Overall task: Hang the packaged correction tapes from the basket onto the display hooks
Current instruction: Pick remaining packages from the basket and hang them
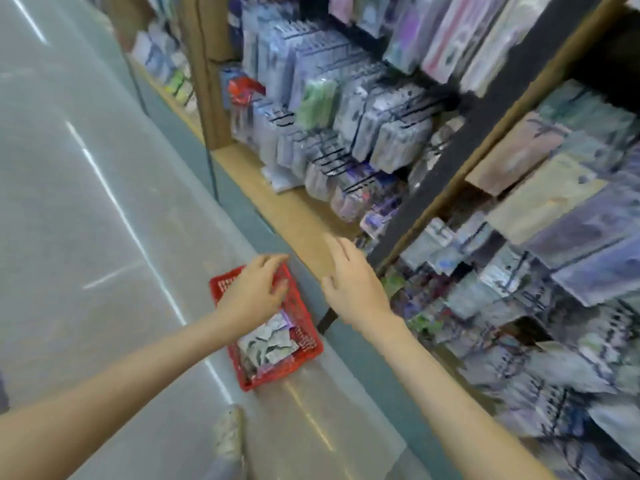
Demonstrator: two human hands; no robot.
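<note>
A red plastic basket sits on the grey floor beside the base of the display. Several packaged correction tapes lie loose inside it. My left hand hovers over the basket's far end with fingers loosely curved and nothing in it. My right hand is stretched out flat above the shelf's wooden ledge, to the right of the basket, holding nothing. Rows of hanging packages on display hooks fill the rack above. The whole view is blurred by motion.
The wooden ledge of the shelf unit runs diagonally past the basket. A black upright post divides two racks of hung packages. My shoe stands on the glossy floor just below the basket.
</note>
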